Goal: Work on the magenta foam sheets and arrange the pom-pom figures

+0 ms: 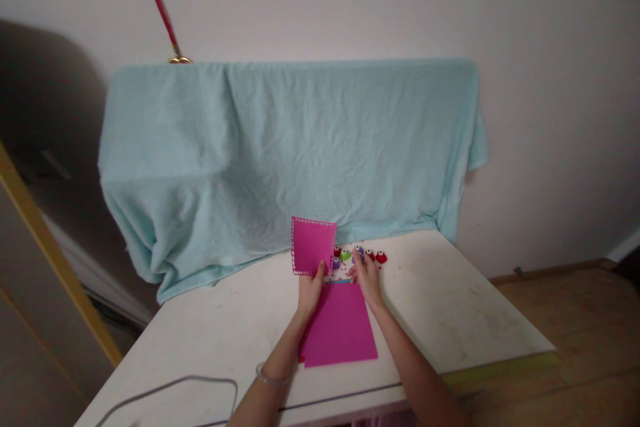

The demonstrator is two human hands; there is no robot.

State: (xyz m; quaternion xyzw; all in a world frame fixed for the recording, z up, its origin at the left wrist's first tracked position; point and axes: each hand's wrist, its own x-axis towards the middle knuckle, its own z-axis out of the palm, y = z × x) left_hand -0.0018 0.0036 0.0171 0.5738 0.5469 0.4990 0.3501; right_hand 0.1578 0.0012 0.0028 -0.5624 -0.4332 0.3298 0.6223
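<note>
My left hand (311, 290) pinches the lower right corner of a pink sheet (313, 247), held up off the table. Small cut-out holes run along the edges of this sheet. My right hand (367, 277) reaches over a purple craft punch (357, 251) with its fingers apart; whether the fingertips touch it I cannot tell. Around it stand other small punches with white tops, among them a green punch (345, 255) and a red punch (381, 257). Below both hands, larger pink sheets (343, 327) lie flat in a stack, a sliver of red showing at the lower left corner.
Tiny pink paper bits are scattered around the punches on the white table (440, 307). A light blue cloth (320, 140) covers a bulky object at the back, against the wall. A grey cable (187, 378) lies at the front left.
</note>
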